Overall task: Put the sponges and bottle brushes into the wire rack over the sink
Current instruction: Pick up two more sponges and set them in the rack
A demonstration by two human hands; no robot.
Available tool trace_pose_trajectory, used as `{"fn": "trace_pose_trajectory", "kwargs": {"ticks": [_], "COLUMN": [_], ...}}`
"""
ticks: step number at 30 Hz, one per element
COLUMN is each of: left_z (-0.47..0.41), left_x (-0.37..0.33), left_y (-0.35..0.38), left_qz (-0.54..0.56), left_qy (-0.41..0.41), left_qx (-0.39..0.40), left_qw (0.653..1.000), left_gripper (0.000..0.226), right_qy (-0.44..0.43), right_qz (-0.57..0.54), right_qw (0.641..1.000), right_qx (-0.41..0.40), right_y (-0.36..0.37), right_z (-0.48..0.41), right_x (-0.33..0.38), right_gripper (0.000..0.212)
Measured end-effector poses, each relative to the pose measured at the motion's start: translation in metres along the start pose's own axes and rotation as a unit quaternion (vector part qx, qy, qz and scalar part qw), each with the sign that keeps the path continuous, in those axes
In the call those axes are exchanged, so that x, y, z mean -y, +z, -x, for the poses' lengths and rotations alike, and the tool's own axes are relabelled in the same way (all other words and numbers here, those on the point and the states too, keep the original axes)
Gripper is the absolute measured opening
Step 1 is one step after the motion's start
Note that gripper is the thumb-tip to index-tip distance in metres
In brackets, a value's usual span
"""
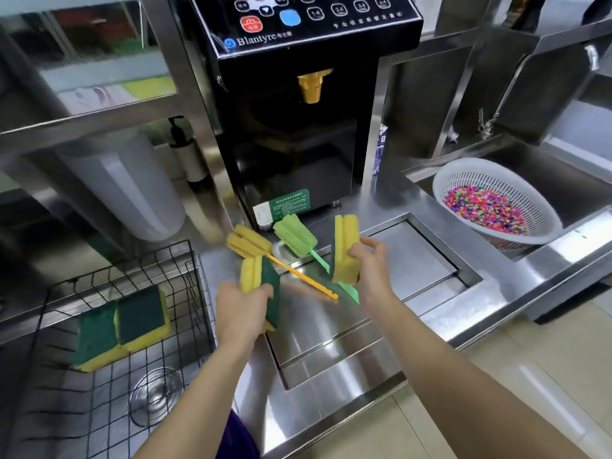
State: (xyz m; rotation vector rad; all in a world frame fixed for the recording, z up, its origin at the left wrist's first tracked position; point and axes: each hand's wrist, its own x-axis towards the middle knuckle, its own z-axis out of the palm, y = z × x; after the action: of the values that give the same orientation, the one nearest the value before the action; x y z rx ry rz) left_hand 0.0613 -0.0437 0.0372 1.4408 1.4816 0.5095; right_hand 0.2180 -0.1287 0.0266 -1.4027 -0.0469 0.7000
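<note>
we see both hands raised over the steel counter (414, 260), each holding sponges; the left hand (241, 309) is clenched around a yellow-and-green sponge stack (261, 286), green scouring side facing right; the right hand (374, 270) grasps a second sponge stack (344, 250) upright, yellow side toward us, fingers curled round its right edge; two bottle brushes lie on the counter between and behind the hands; the yellow brush (248, 241) has its foam head at the left and its orange handle running down to the right; the green brush (294, 235) sits just beside it, its green handle passing behind the right-hand stack; the wire rack (185, 279) sits over the sink (155, 392) at lower left and already holds two sponges (122, 326) lying green side up; behind the brushes stands a black dispenser machine (298, 127); a white colander (496, 200) of coloured bits rests at the right; edges are a bit blurred.
</note>
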Motion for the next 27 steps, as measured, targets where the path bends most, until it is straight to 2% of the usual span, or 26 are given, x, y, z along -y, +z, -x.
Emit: {"fn": "trace_pose_trajectory", "kwargs": {"ticks": [3, 5, 8, 11, 16, 20, 24, 27], "left_z": [0.003, 0.004, 0.004, 0.001, 0.003, 0.004, -0.006, -0.011], "left_x": [0.001, 0.002, 0.001, 0.005, 0.015, 0.026, 0.045, 0.063], "left_y": [-0.011, -0.018, -0.026, -0.042, -0.069, -0.089, -0.123, -0.150], "left_qz": [0.151, 0.218, 0.241, 0.243, 0.242, 0.240, 0.256, 0.265], "left_qy": [-0.025, -0.039, -0.024, -0.009, 0.000, 0.001, -0.042, -0.071], "left_qx": [0.005, 0.006, 0.018, -0.003, -0.025, -0.048, -0.088, -0.120], "left_qw": [0.988, 0.975, 0.970, 0.970, 0.970, 0.970, 0.962, 0.954], "left_gripper": [0.028, 0.027, 0.026, 0.027, 0.027, 0.029, 0.032, 0.032], "right_qy": [0.059, 0.075, 0.082, 0.072, 0.057, 0.068, 0.117, 0.129], "right_qz": [-0.134, -0.147, -0.138, -0.064, 0.094, 0.134, 0.093, 0.113], "right_qw": [0.986, 0.976, 0.966, 0.968, 0.943, 0.938, 0.939, 0.932], "right_qx": [0.078, 0.141, 0.204, 0.232, 0.315, 0.312, 0.310, 0.318], "right_y": [0.018, 0.030, 0.049, 0.063, 0.084, 0.111, 0.139, 0.159], "right_z": [0.004, 0.011, 0.023, 0.027, 0.030, 0.036, 0.044, 0.053], "right_x": [-0.003, -0.009, -0.016, -0.020, -0.024, -0.037, -0.056, -0.071], "right_gripper": [0.018, 0.019, 0.026, 0.030, 0.007, 0.042, 0.046, 0.055]}}
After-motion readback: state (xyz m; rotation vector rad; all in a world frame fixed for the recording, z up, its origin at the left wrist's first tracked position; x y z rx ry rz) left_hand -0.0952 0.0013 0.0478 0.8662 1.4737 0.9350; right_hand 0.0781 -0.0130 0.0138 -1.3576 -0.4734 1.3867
